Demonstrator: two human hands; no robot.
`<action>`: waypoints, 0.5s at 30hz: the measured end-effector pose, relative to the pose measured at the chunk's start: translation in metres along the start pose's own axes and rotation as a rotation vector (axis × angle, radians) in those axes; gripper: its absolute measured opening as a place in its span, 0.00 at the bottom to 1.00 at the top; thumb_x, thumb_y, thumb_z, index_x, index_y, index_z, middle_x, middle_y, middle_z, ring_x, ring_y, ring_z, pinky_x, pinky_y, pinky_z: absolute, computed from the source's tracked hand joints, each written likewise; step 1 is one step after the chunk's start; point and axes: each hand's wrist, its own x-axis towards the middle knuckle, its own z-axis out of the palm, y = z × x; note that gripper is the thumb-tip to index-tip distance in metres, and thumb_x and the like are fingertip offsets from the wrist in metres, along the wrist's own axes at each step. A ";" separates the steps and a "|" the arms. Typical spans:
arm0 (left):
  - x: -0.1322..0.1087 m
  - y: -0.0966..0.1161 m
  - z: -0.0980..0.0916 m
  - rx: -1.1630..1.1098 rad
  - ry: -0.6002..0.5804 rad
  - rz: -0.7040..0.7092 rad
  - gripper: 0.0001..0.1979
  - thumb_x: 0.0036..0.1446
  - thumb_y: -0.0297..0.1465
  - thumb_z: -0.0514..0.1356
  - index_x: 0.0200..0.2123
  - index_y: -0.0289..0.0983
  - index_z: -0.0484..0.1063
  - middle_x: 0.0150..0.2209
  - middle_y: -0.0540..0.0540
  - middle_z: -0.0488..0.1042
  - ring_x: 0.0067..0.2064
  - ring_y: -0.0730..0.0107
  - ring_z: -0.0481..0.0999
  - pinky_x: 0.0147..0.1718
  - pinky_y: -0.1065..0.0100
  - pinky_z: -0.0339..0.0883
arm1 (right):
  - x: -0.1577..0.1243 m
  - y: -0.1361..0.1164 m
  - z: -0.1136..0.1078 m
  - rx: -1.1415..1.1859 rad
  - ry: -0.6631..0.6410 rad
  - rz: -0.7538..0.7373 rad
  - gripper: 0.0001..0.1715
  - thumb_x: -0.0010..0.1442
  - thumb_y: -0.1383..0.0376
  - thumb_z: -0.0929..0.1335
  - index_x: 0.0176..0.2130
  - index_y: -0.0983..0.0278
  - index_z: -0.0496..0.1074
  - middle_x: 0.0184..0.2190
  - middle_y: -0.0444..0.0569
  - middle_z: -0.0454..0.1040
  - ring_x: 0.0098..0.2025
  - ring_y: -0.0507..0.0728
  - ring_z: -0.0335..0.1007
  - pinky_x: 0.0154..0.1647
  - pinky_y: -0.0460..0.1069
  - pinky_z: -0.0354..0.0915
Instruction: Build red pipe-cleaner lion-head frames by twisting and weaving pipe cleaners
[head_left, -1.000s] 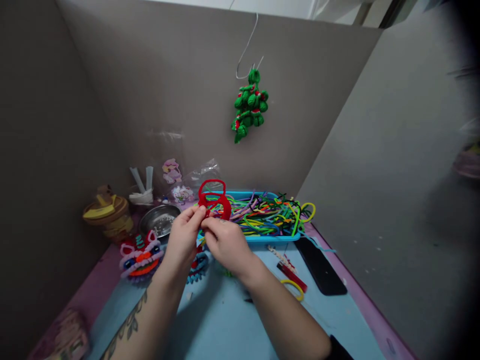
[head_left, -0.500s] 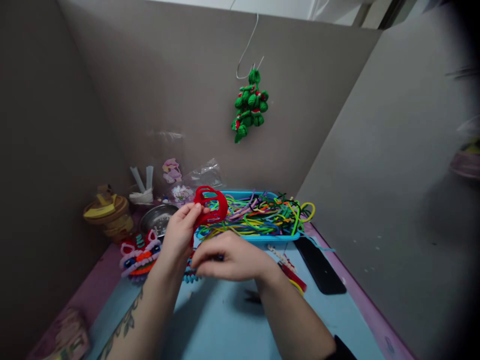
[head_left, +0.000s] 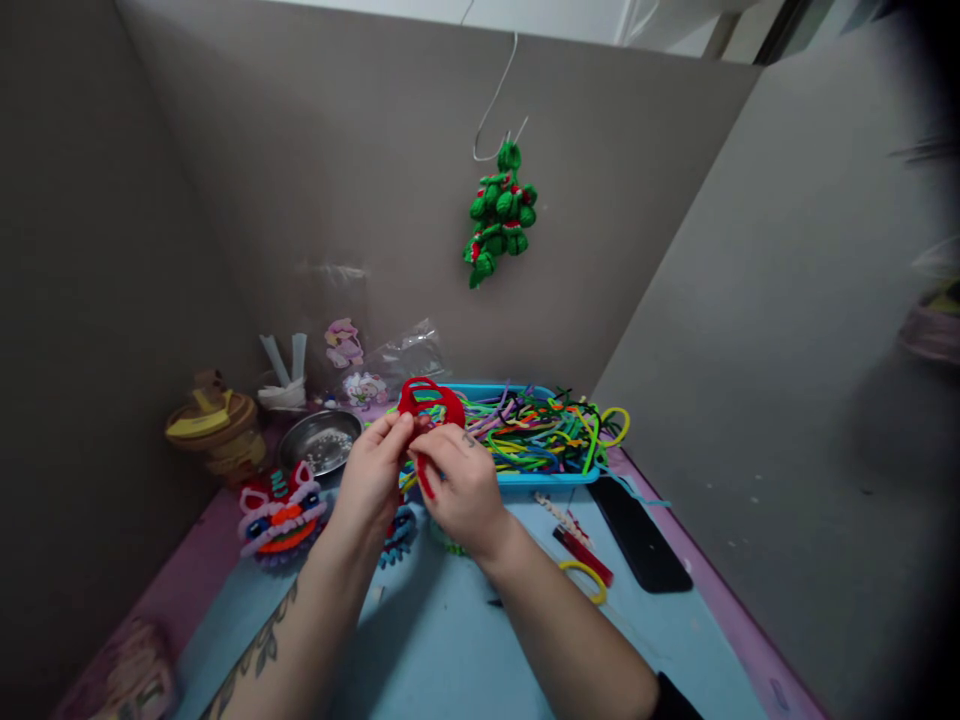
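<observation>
My left hand point(head_left: 379, 465) pinches a red pipe-cleaner piece point(head_left: 442, 400), bent into loops, which stands up above the fingers. Right beside it, my right hand point(head_left: 461, 490) is closed on a red pipe-cleaner end point(head_left: 426, 478) that hangs below its fingertips. The two hands nearly touch over the front left corner of a blue tray point(head_left: 540, 480) full of coloured pipe cleaners point(head_left: 525, 430). Under the hands, a blue fuzzy piece point(head_left: 399, 530) is partly hidden. To the left of my left forearm sits a colourful lion-head figure point(head_left: 281, 520).
A metal bowl point(head_left: 322, 440) with small white bits stands behind the lion head, near a lidded brown cup point(head_left: 217, 430). On the right lie a black phone-like slab point(head_left: 641, 535), a red stick-like object point(head_left: 583, 555) and a yellow ring point(head_left: 589, 582). A green fuzzy bundle point(head_left: 502, 210) hangs from a wire hook.
My right hand has moved up to my left hand and closed on the lower red end. The red piece has shifted slightly right, still in my left hand.
</observation>
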 end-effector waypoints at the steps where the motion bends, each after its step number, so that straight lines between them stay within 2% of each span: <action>1: 0.000 0.000 0.000 -0.008 0.007 -0.004 0.16 0.35 0.36 0.71 0.25 0.34 0.71 0.24 0.50 0.76 0.26 0.75 0.72 0.28 0.74 0.65 | 0.001 -0.001 -0.002 0.081 -0.004 -0.019 0.11 0.60 0.72 0.63 0.37 0.65 0.74 0.33 0.51 0.76 0.38 0.54 0.71 0.45 0.49 0.67; 5: 0.000 0.002 0.000 0.005 0.007 -0.040 0.19 0.34 0.38 0.72 0.25 0.35 0.70 0.24 0.50 0.77 0.23 0.76 0.70 0.24 0.75 0.62 | 0.007 -0.007 -0.014 0.381 -0.157 -0.068 0.07 0.58 0.72 0.66 0.33 0.63 0.73 0.31 0.47 0.78 0.34 0.52 0.73 0.41 0.47 0.70; 7: 0.001 0.002 0.000 0.049 0.000 -0.035 0.19 0.34 0.40 0.72 0.25 0.35 0.70 0.24 0.50 0.76 0.23 0.76 0.70 0.24 0.74 0.62 | 0.010 -0.009 -0.027 0.580 -0.316 -0.053 0.05 0.58 0.70 0.68 0.31 0.63 0.74 0.28 0.46 0.78 0.32 0.51 0.74 0.38 0.46 0.70; 10: 0.004 -0.001 -0.003 0.094 0.000 0.020 0.18 0.37 0.41 0.70 0.26 0.35 0.72 0.24 0.50 0.75 0.25 0.74 0.70 0.27 0.73 0.63 | 0.013 -0.009 -0.051 0.894 -0.647 -0.088 0.05 0.57 0.66 0.69 0.30 0.63 0.75 0.29 0.47 0.79 0.33 0.51 0.75 0.38 0.46 0.72; 12: 0.005 -0.002 -0.005 0.150 -0.017 0.068 0.16 0.40 0.41 0.69 0.26 0.34 0.72 0.24 0.51 0.75 0.26 0.74 0.70 0.29 0.73 0.63 | 0.013 -0.005 -0.062 0.968 -0.777 -0.091 0.08 0.60 0.66 0.67 0.33 0.64 0.76 0.31 0.50 0.80 0.35 0.52 0.76 0.39 0.46 0.72; 13: 0.005 -0.003 -0.006 0.200 -0.034 0.086 0.16 0.41 0.41 0.68 0.26 0.34 0.72 0.24 0.51 0.74 0.27 0.73 0.70 0.30 0.73 0.63 | 0.013 -0.003 -0.065 0.962 -0.775 -0.071 0.10 0.62 0.66 0.65 0.35 0.64 0.77 0.32 0.49 0.80 0.34 0.51 0.76 0.37 0.45 0.72; 14: 0.005 -0.002 -0.007 0.260 -0.056 0.103 0.15 0.43 0.41 0.67 0.26 0.34 0.72 0.24 0.50 0.74 0.28 0.73 0.71 0.30 0.72 0.63 | 0.013 0.000 -0.065 0.932 -0.693 -0.028 0.11 0.62 0.66 0.64 0.37 0.63 0.77 0.31 0.48 0.80 0.30 0.50 0.76 0.33 0.45 0.72; 15: 0.004 -0.002 -0.008 0.321 -0.080 0.119 0.14 0.44 0.40 0.66 0.26 0.34 0.72 0.25 0.50 0.74 0.29 0.72 0.71 0.31 0.72 0.63 | 0.013 0.004 -0.064 0.869 -0.556 0.029 0.11 0.63 0.66 0.64 0.37 0.62 0.77 0.29 0.47 0.80 0.27 0.50 0.74 0.30 0.45 0.71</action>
